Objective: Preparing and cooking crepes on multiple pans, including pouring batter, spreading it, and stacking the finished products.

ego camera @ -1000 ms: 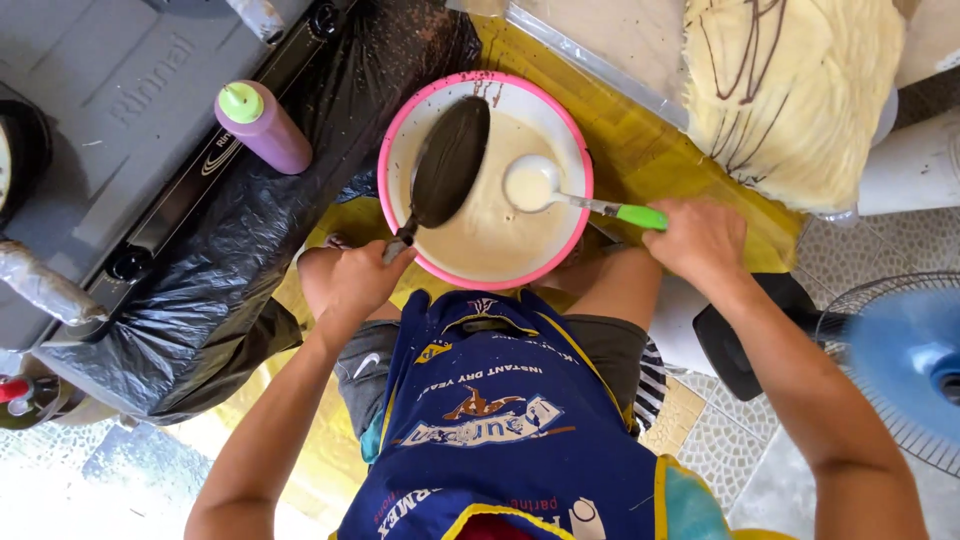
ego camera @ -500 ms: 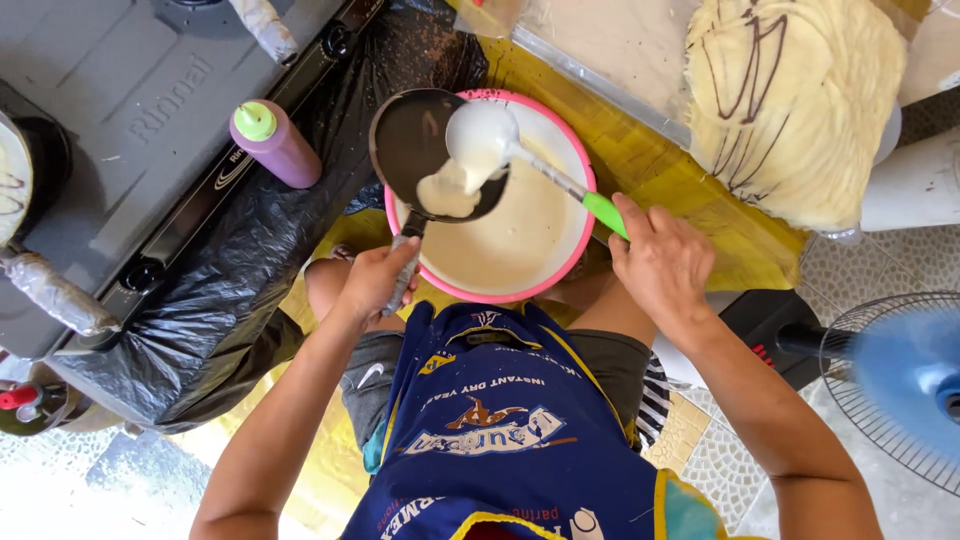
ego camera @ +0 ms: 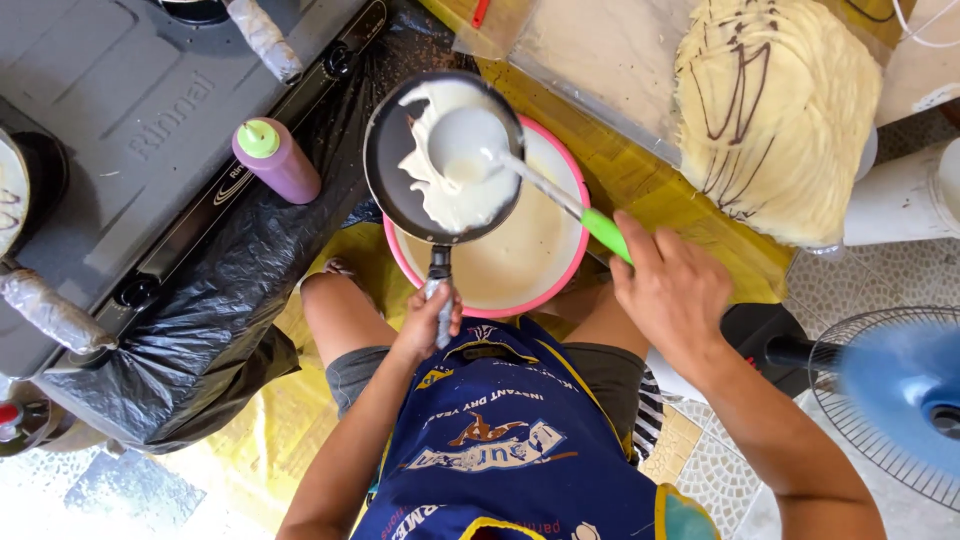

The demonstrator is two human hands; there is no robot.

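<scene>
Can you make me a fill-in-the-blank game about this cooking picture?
1. The left hand holds the handle of a small black ____ above the pink-rimmed bowl.
2. The right hand holds a ladle whose handle end is coloured ____.
3. The squeeze bottle on the stove is purple with a ____ cap.
4. The batter in the pan is coloured ____.

Missing words: pan; green; green; white
</scene>
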